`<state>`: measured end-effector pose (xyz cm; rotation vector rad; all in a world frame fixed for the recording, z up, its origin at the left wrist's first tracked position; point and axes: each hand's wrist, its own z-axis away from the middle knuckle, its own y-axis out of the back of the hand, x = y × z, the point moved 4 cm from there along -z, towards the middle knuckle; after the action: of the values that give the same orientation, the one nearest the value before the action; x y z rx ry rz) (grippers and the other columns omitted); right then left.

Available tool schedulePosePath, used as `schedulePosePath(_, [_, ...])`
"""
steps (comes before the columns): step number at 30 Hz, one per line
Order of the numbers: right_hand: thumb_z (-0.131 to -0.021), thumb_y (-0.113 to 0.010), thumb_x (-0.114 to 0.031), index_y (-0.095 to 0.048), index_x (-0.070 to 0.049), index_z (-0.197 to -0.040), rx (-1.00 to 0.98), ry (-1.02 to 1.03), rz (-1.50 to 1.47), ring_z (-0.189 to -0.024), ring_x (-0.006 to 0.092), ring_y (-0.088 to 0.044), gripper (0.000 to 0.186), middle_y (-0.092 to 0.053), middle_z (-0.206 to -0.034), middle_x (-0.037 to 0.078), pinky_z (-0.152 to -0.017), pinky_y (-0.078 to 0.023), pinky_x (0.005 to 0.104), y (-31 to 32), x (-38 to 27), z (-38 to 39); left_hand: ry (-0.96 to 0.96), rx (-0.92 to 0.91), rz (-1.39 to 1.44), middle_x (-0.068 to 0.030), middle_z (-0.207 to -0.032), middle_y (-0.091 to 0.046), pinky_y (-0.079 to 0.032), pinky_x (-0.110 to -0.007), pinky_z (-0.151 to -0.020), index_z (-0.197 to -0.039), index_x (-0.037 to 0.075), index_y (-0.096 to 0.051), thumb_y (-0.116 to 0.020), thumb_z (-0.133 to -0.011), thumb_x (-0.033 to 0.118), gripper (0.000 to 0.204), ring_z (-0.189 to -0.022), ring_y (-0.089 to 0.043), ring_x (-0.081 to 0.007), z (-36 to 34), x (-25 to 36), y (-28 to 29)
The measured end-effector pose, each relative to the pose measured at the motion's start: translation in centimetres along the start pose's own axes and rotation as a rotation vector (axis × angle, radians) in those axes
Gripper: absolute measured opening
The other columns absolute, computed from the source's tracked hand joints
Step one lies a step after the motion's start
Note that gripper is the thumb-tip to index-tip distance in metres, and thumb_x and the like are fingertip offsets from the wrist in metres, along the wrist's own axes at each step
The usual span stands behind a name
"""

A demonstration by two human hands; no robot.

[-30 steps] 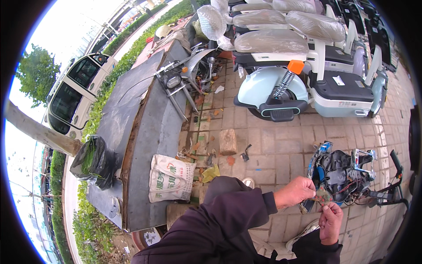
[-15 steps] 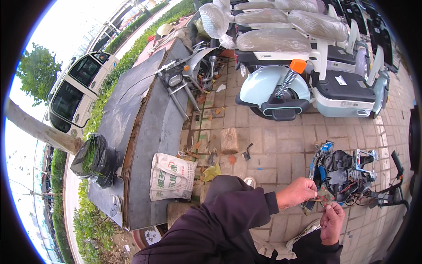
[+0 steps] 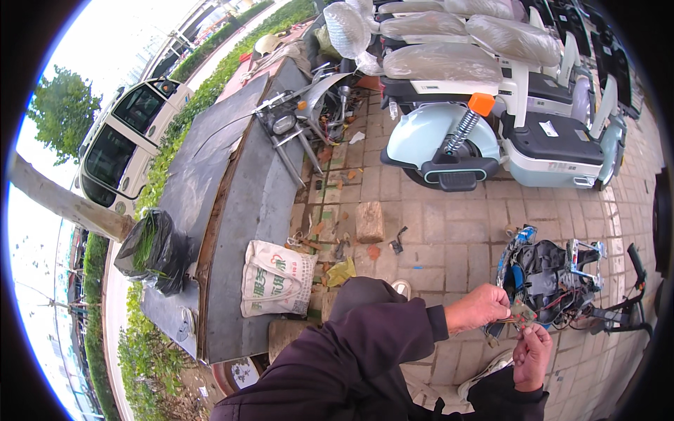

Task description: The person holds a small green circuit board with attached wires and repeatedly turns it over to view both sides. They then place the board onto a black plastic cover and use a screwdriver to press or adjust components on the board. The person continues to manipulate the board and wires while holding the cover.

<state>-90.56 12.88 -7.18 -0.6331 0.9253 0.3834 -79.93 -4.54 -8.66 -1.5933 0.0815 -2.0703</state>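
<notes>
Board sits between my left hand and right hand, on the near left side of the frame. I have the left fingertips pinched at the board's left edge, the right ones clamped on its lower edge. Well left of the frame stands a wood block.

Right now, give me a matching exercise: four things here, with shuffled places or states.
1. small green circuit board
2. rough tan wooden block
3. crumpled black plastic bag
4. boxy orange plastic light

A. near a coiled metal spring
B. on pale brick paving
C. held between left hand and right hand
D. with long green leaves inside

Pairs: 1-C, 2-B, 3-D, 4-A
</notes>
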Motion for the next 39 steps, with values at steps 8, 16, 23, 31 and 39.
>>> schedulePosePath(8, [-0.095, -0.065, -0.012, -0.056, -0.004, -0.083, 0.002, -0.004, -0.015, -0.037, 0.0048, -0.035, 0.016, -0.061, -0.073, 0.006, -0.034, -0.027, 0.0213, 0.0, -0.1, 0.0, 0.001, -0.02, -0.015, 0.002, -0.074, -0.06, -0.039, -0.024, -0.056, -0.086, -0.001, -0.064, -0.066, -0.092, 0.007, 0.01, -0.066, -0.049, -0.0039, 0.1, 0.2, -0.1])
schedulePosePath(16, [-0.095, -0.064, -0.012, -0.055, -0.005, -0.084, -0.009, 0.002, -0.012, -0.037, 0.005, -0.034, 0.017, -0.06, -0.073, 0.005, -0.034, -0.025, 0.0218, 0.1, 0.0, 0.0, -0.039, -0.006, -0.012, 0.0014, -0.074, -0.06, -0.04, -0.025, -0.057, -0.086, -0.002, -0.063, -0.066, -0.09, 0.008, 0.011, -0.068, -0.05, -0.0042, -0.2, -0.2, -0.1])
schedulePosePath(23, [-0.094, -0.063, -0.009, -0.062, -0.006, -0.089, 0.037, -0.015, 0.067, -0.053, 0.0017, -0.038, 0.006, -0.05, -0.071, -0.005, -0.045, -0.024, 0.0202, -1.4, -0.9, 0.7, -0.148, 0.039, -0.264, 0.0013, -0.074, -0.058, -0.045, -0.029, -0.061, -0.084, -0.001, -0.065, -0.07, -0.089, 0.018, 0.02, -0.071, -0.051, -0.0061, 0.7, 1.6, 0.5])
schedulePosePath(31, [-0.095, -0.065, -0.01, -0.064, -0.002, -0.091, 0.025, -0.038, 0.11, -0.049, 0.0016, -0.04, 0.009, -0.062, -0.076, 0.001, -0.045, -0.029, 0.0197, -0.7, -0.8, 0.1, 0.197, 0.062, 0.092, 0.0063, -0.072, -0.054, -0.026, -0.018, -0.046, -0.096, 0.003, -0.063, -0.068, -0.095, 0.014, 0.012, -0.053, -0.037, 0.0002, 0.9, 1.7, -0.5])
schedulePosePath(39, [-0.094, -0.067, -0.01, -0.066, -0.002, -0.092, 0.038, 0.006, 0.122, -0.05, 0.0009, -0.039, 0.009, -0.066, -0.079, 0.002, -0.046, -0.029, 0.0186, -0.7, -0.9, 0.2, 0.263, 0.075, 0.081, 0.0092, -0.067, -0.046, -0.02, -0.018, -0.045, -0.094, 0.004, -0.062, -0.067, -0.095, 0.014, 0.011, -0.052, -0.03, 0.0012, 1.1, 2.1, -0.6])
